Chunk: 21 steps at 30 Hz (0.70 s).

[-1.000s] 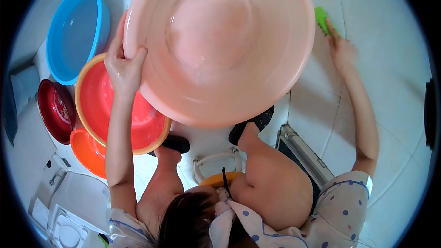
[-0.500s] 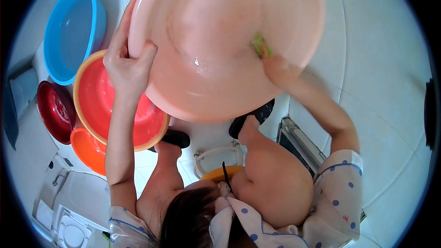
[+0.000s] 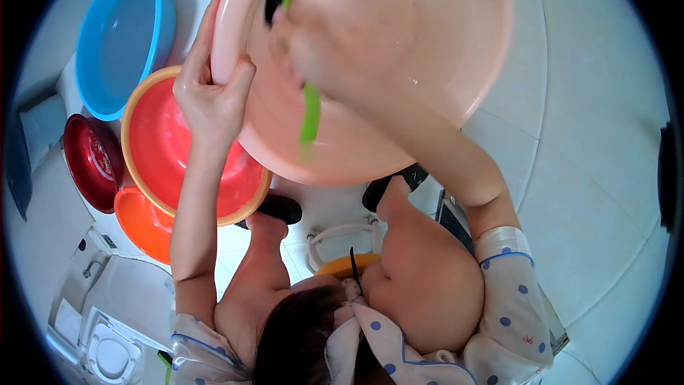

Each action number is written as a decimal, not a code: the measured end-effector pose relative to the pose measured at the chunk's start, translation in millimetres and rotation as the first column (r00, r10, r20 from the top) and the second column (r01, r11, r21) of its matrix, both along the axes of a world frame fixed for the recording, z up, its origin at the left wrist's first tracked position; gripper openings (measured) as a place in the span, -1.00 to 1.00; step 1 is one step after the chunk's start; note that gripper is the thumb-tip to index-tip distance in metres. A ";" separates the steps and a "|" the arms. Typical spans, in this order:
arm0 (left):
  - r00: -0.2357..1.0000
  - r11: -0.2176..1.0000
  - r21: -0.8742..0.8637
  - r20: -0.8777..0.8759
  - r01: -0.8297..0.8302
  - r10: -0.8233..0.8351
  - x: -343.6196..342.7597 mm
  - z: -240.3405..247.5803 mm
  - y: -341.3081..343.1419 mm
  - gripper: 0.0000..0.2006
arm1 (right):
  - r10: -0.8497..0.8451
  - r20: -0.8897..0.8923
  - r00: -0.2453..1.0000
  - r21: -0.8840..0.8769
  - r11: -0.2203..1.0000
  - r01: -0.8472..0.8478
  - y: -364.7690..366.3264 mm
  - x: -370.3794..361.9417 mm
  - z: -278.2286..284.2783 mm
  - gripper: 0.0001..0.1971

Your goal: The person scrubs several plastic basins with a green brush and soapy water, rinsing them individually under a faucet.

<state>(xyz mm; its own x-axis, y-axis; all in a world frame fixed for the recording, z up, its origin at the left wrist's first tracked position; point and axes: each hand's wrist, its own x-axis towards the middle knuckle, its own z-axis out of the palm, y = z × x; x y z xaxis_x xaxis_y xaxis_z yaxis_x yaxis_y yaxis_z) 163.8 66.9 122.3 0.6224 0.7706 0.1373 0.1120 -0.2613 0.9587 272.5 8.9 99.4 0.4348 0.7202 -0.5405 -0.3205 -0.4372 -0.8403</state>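
Note:
A large pale pink plastic basin [image 3: 449, 64] is tilted up in front of me, its inside facing me. My left hand [image 3: 214, 96] clamps its left rim, thumb on the inner side and fingers around the outside. Inside the basin, my right hand [image 3: 306, 53], blurred by motion, is closed around a scrub brush [image 3: 310, 117] with a bright green handle. The handle sticks out below the fist. Above it, the brush's dark bristles are against or close to the basin's upper left inner wall.
On the left stand a blue basin [image 3: 117, 43], a red basin with a yellow rim [image 3: 153, 150], a dark red basin [image 3: 92, 164] and an orange basin [image 3: 142, 224]. A white toilet [image 3: 114, 346] is at lower left. A tiled wall [image 3: 584, 135] rises on the right.
My right hand has swept from the basin's right side to its upper left with the brush, whose green handle now shows. My left hand keeps its grip on the rim.

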 end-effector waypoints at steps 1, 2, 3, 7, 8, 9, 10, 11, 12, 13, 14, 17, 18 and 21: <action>1.000 1.000 -0.005 0.001 -0.003 0.003 -0.6 0.2 1.7 -0.41 | -0.130 -0.199 0.971 -0.028 0.992 0.127 -2.4 23.6 27.8 -0.80; 1.000 1.000 -0.008 0.014 0.001 -0.001 3.2 1.5 1.2 -0.41 | -0.134 -0.187 0.973 -0.029 0.991 0.131 -11.8 46.5 23.1 -0.80; 1.000 1.000 -0.010 0.022 0.008 -0.007 5.6 1.9 1.0 -0.41 | -0.050 -0.502 0.864 0.161 0.975 0.150 -15.7 74.2 7.6 -0.74; 0.998 0.996 -0.073 0.013 0.056 -0.055 14.0 2.6 -2.8 -0.43 | -0.011 -0.770 0.638 0.330 0.849 0.413 -31.8 95.9 8.3 -0.76; 0.998 0.996 -0.075 0.015 0.055 -0.054 16.1 0.0 -5.1 -0.43 | -0.047 -0.774 0.631 0.333 0.818 0.469 -34.4 92.2 9.6 -0.79; 0.998 0.999 -0.007 0.050 0.041 -0.041 18.9 -4.7 -8.6 -0.45 | -0.097 -0.685 0.722 0.407 0.772 0.489 -37.1 81.1 -0.1 -0.78; 0.997 0.998 0.063 0.077 0.024 -0.029 18.4 -8.7 -9.9 -0.47 | -0.162 -0.523 0.837 0.321 0.872 0.369 -36.3 59.6 13.9 -0.78; 0.997 0.998 0.065 0.076 0.024 -0.029 18.1 -6.8 -8.5 -0.47 | -0.160 -0.333 0.929 0.186 0.955 0.231 -34.8 37.8 29.0 -0.76; 0.999 1.000 0.029 0.046 -0.006 0.005 19.4 -3.0 -7.7 -0.48 | -0.107 -0.165 0.980 0.019 0.994 0.112 -35.0 17.7 45.4 -0.74; 0.999 0.999 -0.006 0.007 -0.039 0.039 18.6 -2.3 -7.8 -0.49 | 0.046 -0.015 0.999 -0.047 0.998 -0.046 -46.3 -0.9 44.0 -0.69; 0.999 0.999 -0.005 0.008 -0.042 0.042 17.7 -4.6 -4.2 -0.49 | 0.204 0.134 0.970 -0.128 0.974 -0.188 -57.1 -18.6 45.9 -0.61; 0.994 0.994 -0.023 0.019 -0.105 0.106 15.5 -18.1 4.5 -0.50 | 0.489 0.267 0.831 -0.108 0.872 -0.478 -115.0 -37.9 15.3 -0.48; 0.994 0.994 -0.024 0.022 -0.107 0.108 14.1 -21.8 5.6 -0.50 | 0.582 0.246 0.775 -0.161 0.813 -0.560 -135.4 -36.2 8.0 -0.46; 0.993 0.993 -0.012 0.013 -0.120 0.120 8.1 -25.9 8.1 -0.50 | 0.867 0.114 0.485 -0.503 0.471 -0.725 -185.6 4.7 -6.0 -0.45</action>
<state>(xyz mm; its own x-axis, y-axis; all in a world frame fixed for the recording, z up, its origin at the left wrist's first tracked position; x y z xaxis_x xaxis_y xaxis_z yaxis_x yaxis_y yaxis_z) 172.0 75.0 96.5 0.5233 0.8413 0.1358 0.1289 -0.2357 0.9632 277.2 -176.7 93.4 -0.0466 0.6294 -0.7757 0.5730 -0.6192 -0.5369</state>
